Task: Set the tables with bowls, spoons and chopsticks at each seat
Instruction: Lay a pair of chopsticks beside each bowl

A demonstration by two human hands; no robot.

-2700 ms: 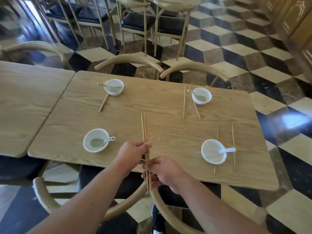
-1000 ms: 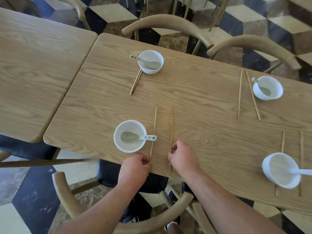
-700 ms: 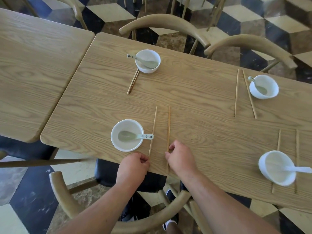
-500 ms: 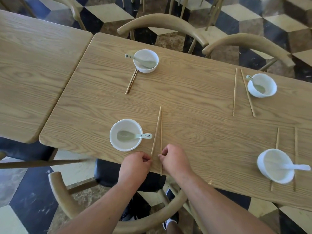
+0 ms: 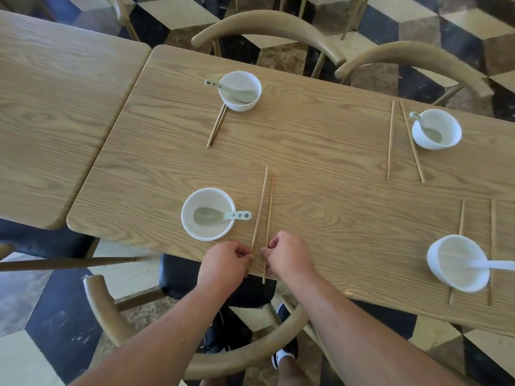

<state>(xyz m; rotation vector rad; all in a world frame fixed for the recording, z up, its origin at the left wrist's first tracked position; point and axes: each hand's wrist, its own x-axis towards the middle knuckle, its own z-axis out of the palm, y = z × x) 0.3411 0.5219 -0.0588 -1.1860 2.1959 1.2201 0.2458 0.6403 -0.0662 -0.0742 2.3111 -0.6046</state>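
Head view: left hand pinches the left chopstick, right hand pinches the right chopstick.

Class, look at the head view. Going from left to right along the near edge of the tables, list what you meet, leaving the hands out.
neighbouring table → near-left bowl → pair of chopsticks → near-right bowl
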